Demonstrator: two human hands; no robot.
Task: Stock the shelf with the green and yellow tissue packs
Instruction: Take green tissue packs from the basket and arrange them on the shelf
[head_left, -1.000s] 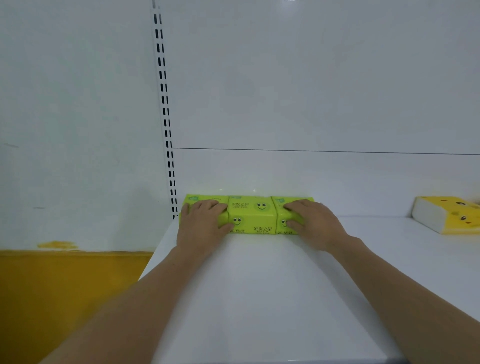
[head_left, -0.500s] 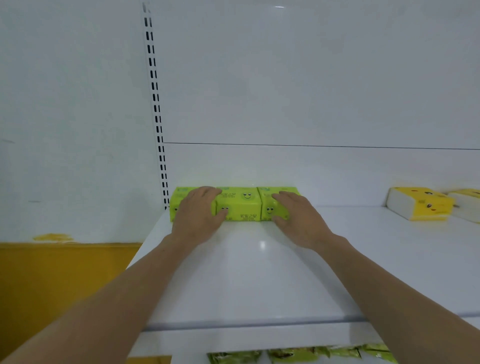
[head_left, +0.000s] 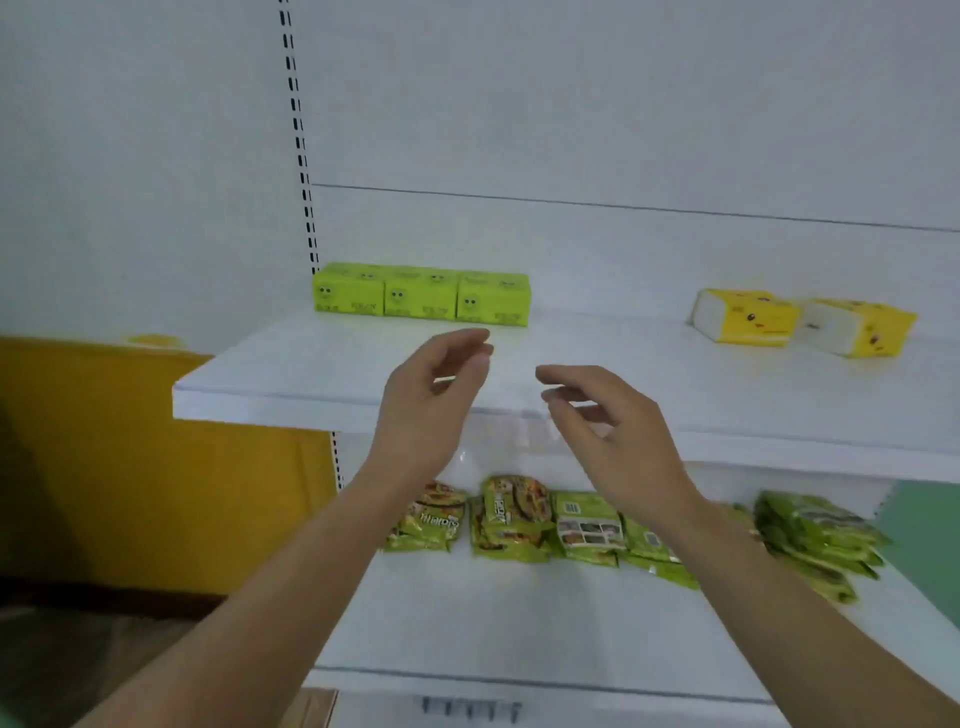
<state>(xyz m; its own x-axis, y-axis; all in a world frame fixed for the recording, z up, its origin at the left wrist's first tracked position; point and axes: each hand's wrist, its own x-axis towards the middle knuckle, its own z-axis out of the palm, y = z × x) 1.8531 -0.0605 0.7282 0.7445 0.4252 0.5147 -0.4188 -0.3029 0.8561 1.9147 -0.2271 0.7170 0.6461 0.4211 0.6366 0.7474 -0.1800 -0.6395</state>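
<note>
White shelf (head_left: 311, 374) holding green tissue packs (head_left: 421, 297), yellow packs (head_left: 802, 322) at right, left hand (head_left: 426, 410), right hand (head_left: 610, 436), grips apart, empty

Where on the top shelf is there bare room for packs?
Free: between the green tissue packs at back left and the yellow tissue packs at right, plus the front strip of the upper shelf. Crowded: the lower shelf, lined with green snack bags.
</note>
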